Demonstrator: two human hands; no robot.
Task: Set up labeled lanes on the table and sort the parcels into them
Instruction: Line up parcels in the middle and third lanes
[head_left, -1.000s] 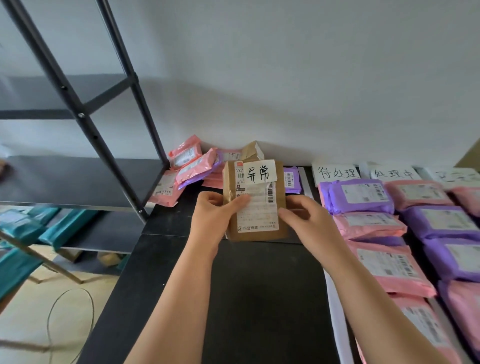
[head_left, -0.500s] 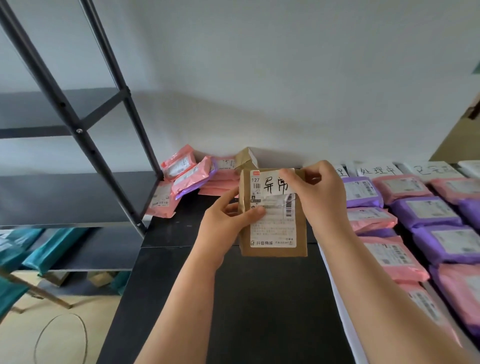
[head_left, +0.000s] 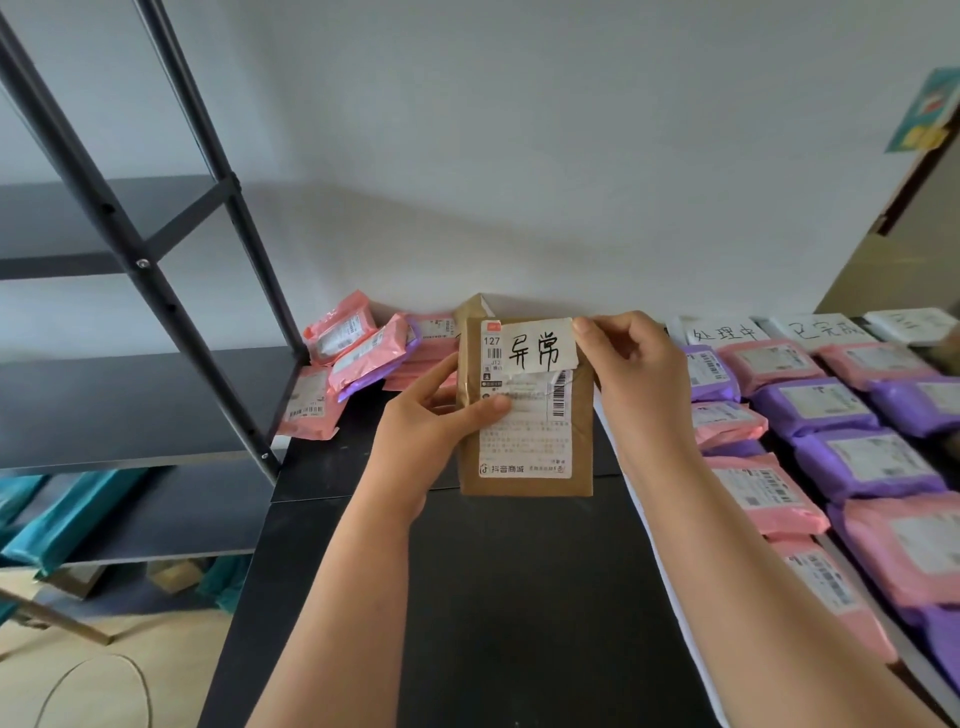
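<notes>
Labelling: my left hand (head_left: 441, 418) gripped the brown cardboard parcel (head_left: 527, 441); right hand (head_left: 631, 358) pinched its white paper label (head_left: 537, 347); smoothing seemed next.

1. Soft, even light, fairly bright on my feed.
2. Dim shadow band low on wall (head_left: 519, 234).
3. Wide-angle bend: shelf posts (head_left: 140, 262) lean at left edge.
4. Parcels (head_left: 893, 551) at rt edge look smeared.

plain white wall (head_left: 519, 156) behind, black metal shelving (head_left: 127, 241) at left.
</notes>
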